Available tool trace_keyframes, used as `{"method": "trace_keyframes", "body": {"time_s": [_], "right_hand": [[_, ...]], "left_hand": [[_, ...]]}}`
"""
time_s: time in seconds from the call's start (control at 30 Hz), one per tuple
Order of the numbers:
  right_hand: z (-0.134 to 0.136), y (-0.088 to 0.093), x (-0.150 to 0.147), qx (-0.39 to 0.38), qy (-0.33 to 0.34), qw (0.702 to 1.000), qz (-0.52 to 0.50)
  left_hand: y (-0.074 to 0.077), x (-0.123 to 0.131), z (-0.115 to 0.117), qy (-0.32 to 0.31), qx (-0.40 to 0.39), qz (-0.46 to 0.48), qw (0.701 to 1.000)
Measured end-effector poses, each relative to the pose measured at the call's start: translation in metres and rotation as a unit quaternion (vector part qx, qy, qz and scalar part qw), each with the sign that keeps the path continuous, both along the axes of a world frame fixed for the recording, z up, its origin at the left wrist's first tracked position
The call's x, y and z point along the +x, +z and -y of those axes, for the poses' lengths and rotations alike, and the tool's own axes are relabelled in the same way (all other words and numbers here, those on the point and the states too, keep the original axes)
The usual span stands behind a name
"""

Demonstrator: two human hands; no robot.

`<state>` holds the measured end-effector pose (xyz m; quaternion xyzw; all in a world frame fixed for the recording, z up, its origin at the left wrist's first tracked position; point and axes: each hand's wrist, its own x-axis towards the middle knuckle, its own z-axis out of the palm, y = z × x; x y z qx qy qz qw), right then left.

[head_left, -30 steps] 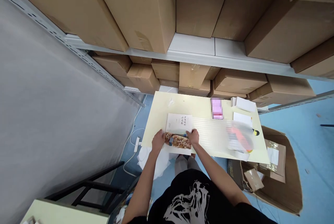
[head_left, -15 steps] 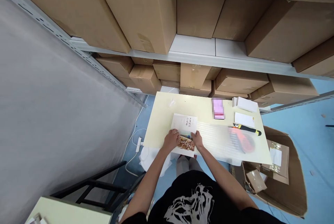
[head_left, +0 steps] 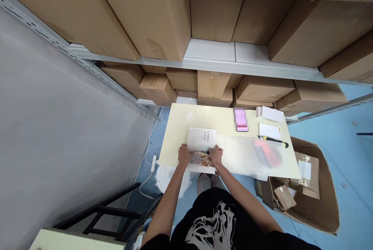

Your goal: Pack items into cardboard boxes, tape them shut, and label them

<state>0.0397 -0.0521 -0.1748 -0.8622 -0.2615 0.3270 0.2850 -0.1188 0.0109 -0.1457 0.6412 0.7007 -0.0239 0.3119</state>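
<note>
The person's left hand (head_left: 185,155) and right hand (head_left: 216,155) are apart, one at each side of the lower part of a white paperback book (head_left: 202,139) with a black Chinese title. Fingers of both hands curl down over it, clamping the book together with a clear ribbed plastic sheet (head_left: 237,153), which lies across its lower part and runs off to the right. A brown patterned illustration (head_left: 202,160) on the book shows through the plastic.

The book lies flat at the near edge of a cream tabletop (head_left: 186,122). Beyond the sheet lies a yellow-and-black utility knife (head_left: 272,140); below it, an orange-red item (head_left: 268,153) sits under the plastic — too blurred to identify. Also on the tabletop are a pink packet (head_left: 241,120), its face pixelated, and two white card pieces (head_left: 271,114).

To the right, an open cardboard box (head_left: 309,213) stands on the blue floor (head_left: 349,164). Brown cartons (head_left: 215,5) fill the metal shelving (head_left: 210,61) ahead. A white cable (head_left: 148,164) runs along the floor beside a grey wall (head_left: 64,125).
</note>
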Motion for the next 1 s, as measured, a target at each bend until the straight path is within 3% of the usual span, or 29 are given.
{"method": "trace_keyframes", "body": {"time_s": [0.17, 0.37, 0.47, 0.53, 0.67, 0.87, 0.93, 1.0], "right_hand": [[-0.023, 0.0, -0.016, -0.01, 0.023, 0.999, -0.02], [-0.049, 0.008, -0.053, 0.006, 0.069, 0.995, -0.076], [-0.058, 0.016, -0.069, 0.014, 0.098, 0.989, -0.109], [-0.062, 0.024, -0.072, 0.018, 0.114, 0.985, -0.125], [-0.061, 0.049, -0.057, 0.044, 0.14, 0.976, -0.163], [-0.033, 0.102, -0.017, 0.12, 0.156, 0.94, -0.28], [-0.029, 0.11, -0.004, 0.116, 0.143, 0.939, -0.292], [-0.029, 0.107, 0.011, 0.082, 0.12, 0.958, -0.249]], "left_hand": [[0.018, -0.007, -0.007, 0.015, -0.014, -0.001, 1.0], [0.076, -0.032, -0.007, -0.005, -0.013, 0.002, 1.0], [0.104, -0.024, 0.0, -0.01, 0.012, -0.063, 0.998], [0.115, -0.013, 0.004, -0.016, 0.025, -0.099, 0.995], [0.119, 0.01, 0.009, -0.024, 0.033, -0.127, 0.991], [0.12, 0.061, 0.017, -0.086, 0.025, -0.074, 0.993], [0.12, 0.078, 0.02, -0.103, 0.005, -0.066, 0.992], [0.115, 0.088, 0.023, -0.139, -0.018, -0.023, 0.99]]}}
